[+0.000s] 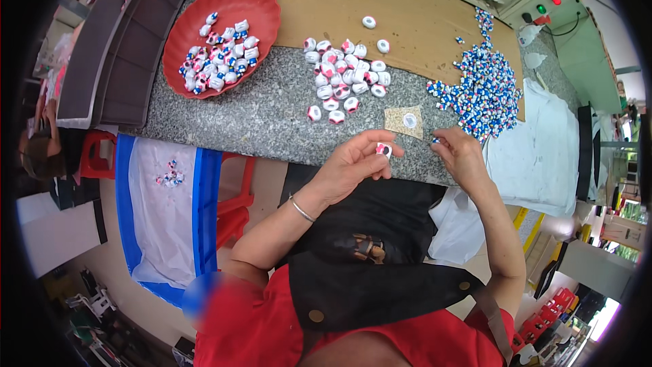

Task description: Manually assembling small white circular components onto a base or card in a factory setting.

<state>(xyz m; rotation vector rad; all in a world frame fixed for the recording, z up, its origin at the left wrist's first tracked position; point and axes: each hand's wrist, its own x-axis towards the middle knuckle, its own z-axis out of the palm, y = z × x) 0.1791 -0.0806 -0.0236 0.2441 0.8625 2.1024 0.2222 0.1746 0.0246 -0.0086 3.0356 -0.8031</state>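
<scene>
at the surface (pixel 251 126), left hand (pixel 354 158) is holding a white-pink piece (pixel 384 150), right hand (pixel 463 156) pinching a blue piece (pixel 435 141). any slackening could be causing drops.

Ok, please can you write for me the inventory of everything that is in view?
Scalloped plates: two, red, back left
Figures: dozens, white, blue and pink, in nearer plate
Rounded pieces: dozens, white and pink, counter centre and cardboard
Small parts: uncountable heap, blue and white, right
Cardboard: one sheet, brown, back
Counter: one, speckled grey
Pad: one, beige, before hands, round white spot on it
Rack: one, dark, left
Bin: one, blue, white liner, below counter
Stools: at least two, red, beside bin
Machine: one, pale green, back right
Sheeting: white, right
Picture edges: too small to tell
Apron: one, black, worn
Left hand: one, holding one rounded piece
Right hand: one, pinching one small part
</scene>
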